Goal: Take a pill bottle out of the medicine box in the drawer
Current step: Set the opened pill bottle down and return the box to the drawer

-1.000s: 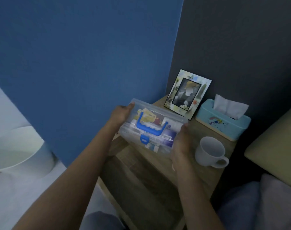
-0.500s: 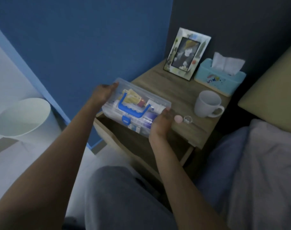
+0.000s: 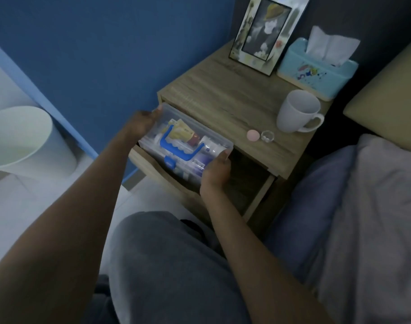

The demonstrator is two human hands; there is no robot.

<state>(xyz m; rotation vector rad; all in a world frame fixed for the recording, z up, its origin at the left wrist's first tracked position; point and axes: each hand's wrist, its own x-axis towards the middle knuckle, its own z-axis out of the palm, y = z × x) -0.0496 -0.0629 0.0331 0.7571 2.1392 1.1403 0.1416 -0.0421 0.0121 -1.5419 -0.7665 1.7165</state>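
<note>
The clear plastic medicine box (image 3: 188, 146) with a blue handle and blue latch hangs over the left half of the open wooden drawer (image 3: 256, 197). My left hand (image 3: 141, 123) grips its far left end and my right hand (image 3: 217, 171) grips its near right corner. The lid is closed. Through it show yellow packets, a red item and a white round container (image 3: 208, 145) that may be a pill bottle. A pink cap (image 3: 253, 135) and a small clear round container (image 3: 267, 136) lie on the nightstand top (image 3: 223, 99).
On the nightstand stand a white mug (image 3: 298, 111), a light-blue tissue box (image 3: 316, 69) and a picture frame (image 3: 267, 33). A white bin (image 3: 19, 141) stands at the left by the blue wall. My grey-trousered knee (image 3: 167, 265) is below; bedding (image 3: 363, 206) lies at the right.
The medicine box, held in both hands, has come down from above the nightstand top to the open drawer. The view has tilted downward, showing the drawer and my knee.
</note>
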